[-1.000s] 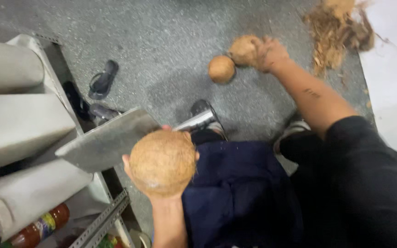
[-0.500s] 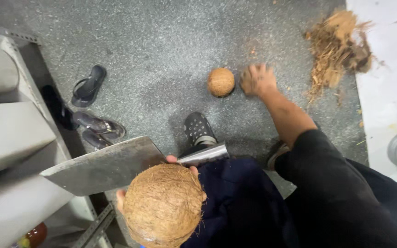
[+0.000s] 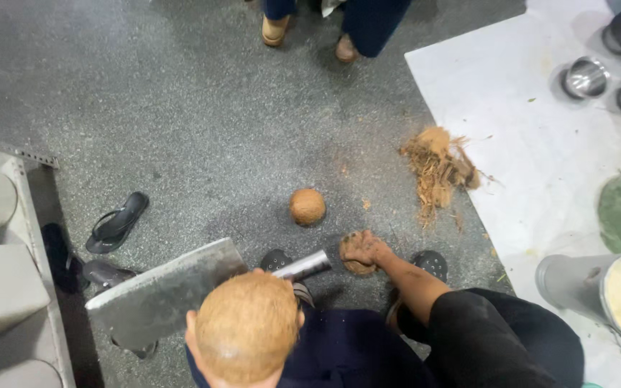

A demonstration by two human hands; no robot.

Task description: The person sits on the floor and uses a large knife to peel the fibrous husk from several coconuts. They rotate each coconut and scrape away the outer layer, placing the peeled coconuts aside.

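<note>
Close under the camera sits a round, pale-brown, fibre-stripped coconut (image 3: 247, 327), cupped from below in the left hand (image 3: 194, 343), whose fingers barely peek out at its left edge. The same grip seems to carry the broad grey steel cleaver with a shiny tubular metal handle (image 3: 163, 293), its blade jutting out to the left, though the fingers on the handle are hidden behind the nut.

Out front, the right hand (image 3: 369, 248) reaches down to the grey speckled floor (image 3: 203, 122) and closes over a second brown husked coconut (image 3: 356, 254), fingers wrapped across its top. A third small round brown coconut (image 3: 307, 206) lies free on the floor just beyond, touching nothing.

So the count: three coconuts, all whole, none split as far as I can see. One cleaver. One heap of torn tan coconut husk fibre (image 3: 438, 167) at the edge of the white floor sheet (image 3: 540, 122), so I judge the stripping done and the cracking not yet begun.

Further out: two dark flip-flop sandals at the left (image 3: 116, 222), two more dark sandals under the person, a grey metal pot of pale filling (image 3: 609, 291) at the right, three metal vessels at top right, and another person's two feet (image 3: 309, 36) at the top edge.
</note>
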